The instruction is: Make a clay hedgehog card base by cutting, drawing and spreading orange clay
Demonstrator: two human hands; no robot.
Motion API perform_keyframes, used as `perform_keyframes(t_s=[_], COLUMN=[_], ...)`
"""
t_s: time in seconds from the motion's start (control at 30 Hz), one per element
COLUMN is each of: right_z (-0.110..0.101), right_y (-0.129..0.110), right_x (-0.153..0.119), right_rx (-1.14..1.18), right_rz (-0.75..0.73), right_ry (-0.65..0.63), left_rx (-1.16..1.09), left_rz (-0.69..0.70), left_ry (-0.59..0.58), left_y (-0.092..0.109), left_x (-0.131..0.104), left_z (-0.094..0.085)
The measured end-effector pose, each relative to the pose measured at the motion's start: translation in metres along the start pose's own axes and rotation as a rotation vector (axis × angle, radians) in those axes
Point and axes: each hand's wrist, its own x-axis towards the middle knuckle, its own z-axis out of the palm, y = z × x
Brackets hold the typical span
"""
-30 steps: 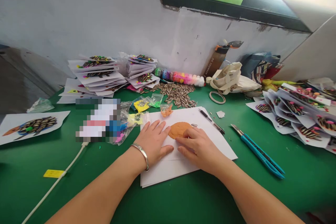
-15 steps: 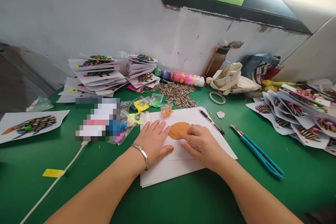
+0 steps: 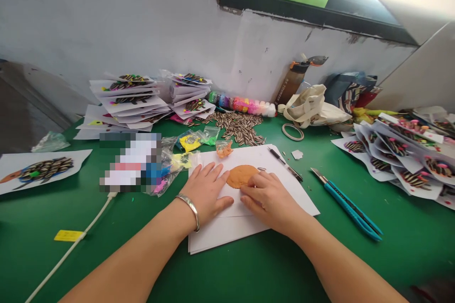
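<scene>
A flat oval of orange clay (image 3: 241,176) lies on the white paper (image 3: 220,234), its right end partly covered by my right hand. My left hand (image 3: 206,191), a silver bangle at its wrist, rests flat on the sheet with fingers spread, fingertips beside the clay's left edge. At the lower right edge of the oval, the fingers of my right hand (image 3: 268,199) are curled and pinched together against the clay; whatever is between them is hidden. Just beyond those knuckles a single striped sunflower seed (image 3: 261,169) lies on the paper.
Behind the paper are a heap of sunflower seeds (image 3: 245,128) and bagged clay (image 3: 190,142). A pen (image 3: 285,164) lies on the sheet's right side, a blue utility knife (image 3: 351,204) farther right. Stacks of seed pictures (image 3: 130,99) stand left; more (image 3: 384,147) lie right.
My right hand has shifted slightly left and down along the clay's edge, leaving the seed beyond it in plainer view. My left hand stays flat in place.
</scene>
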Motion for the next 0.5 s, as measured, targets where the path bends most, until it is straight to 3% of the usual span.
perform_keyframes(t_s=[0.5], right_z=[0.0036], right_y=[-0.0011], right_x=[-0.0003], right_rx=[-0.021], right_rz=[-0.035], right_ry=[0.021], left_rx=[0.002], left_rz=[0.004], left_ry=[0.01], left_y=[-0.0004], left_x=[0.0002], left_z=[0.0019])
